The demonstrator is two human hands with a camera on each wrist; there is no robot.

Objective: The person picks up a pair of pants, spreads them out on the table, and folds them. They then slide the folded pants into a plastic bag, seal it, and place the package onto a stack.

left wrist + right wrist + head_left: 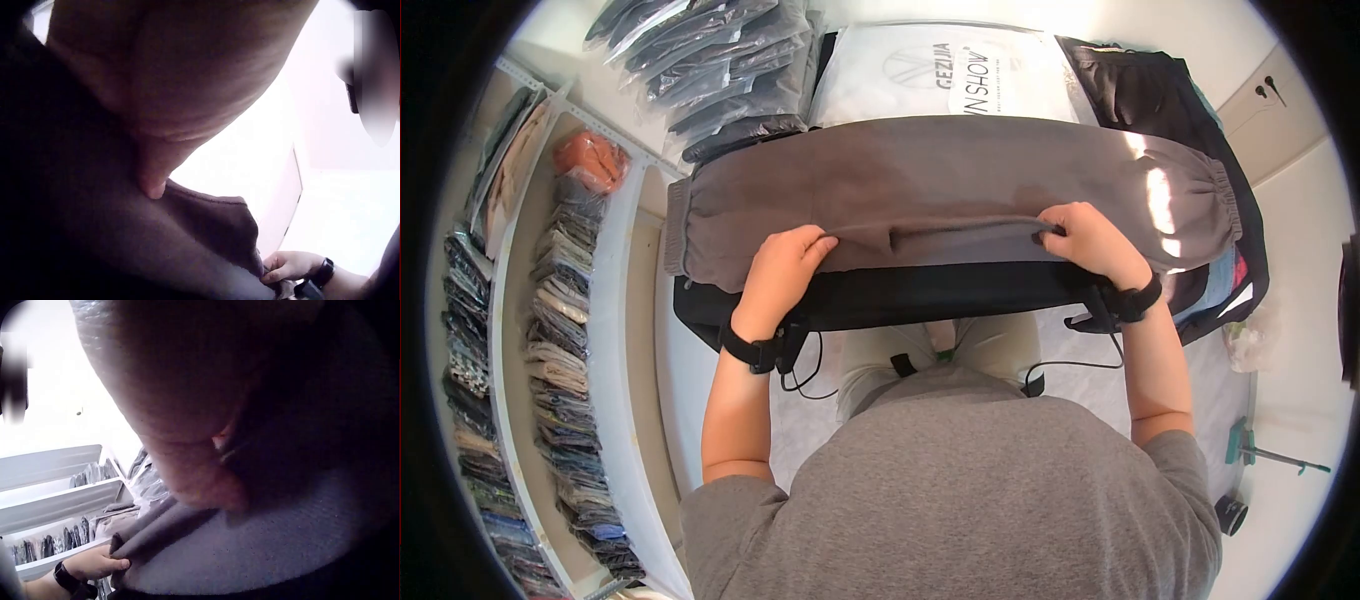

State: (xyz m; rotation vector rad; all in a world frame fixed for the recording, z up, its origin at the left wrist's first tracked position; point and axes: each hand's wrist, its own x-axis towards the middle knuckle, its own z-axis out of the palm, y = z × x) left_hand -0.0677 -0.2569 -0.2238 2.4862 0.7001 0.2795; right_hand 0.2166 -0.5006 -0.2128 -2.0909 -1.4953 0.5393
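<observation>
A pair of grey-brown sweatpants [960, 165] lies stretched sideways across a black surface [880, 298], with gathered elastic at both ends. My left hand [778, 268] pinches its near edge left of the middle, thumb against the cloth. Farther right, my right hand [1100, 243] pinches the same edge with thumb and fingers. Between them the edge is lifted into a fold, with a small crease nearer the left hand. In the left wrist view the raised fabric [212, 219] hangs between the two hands. The right wrist view shows the thumb [200, 481] pressed on the cloth.
Several bagged garments [720, 70] are stacked behind on the left, beside a white printed plastic bag [940, 70]. Black clothing [1130, 85] lies at the back right. Shelves [515, 300] of folded clothes line the left side. Cables [1075, 366] hang from both wrists.
</observation>
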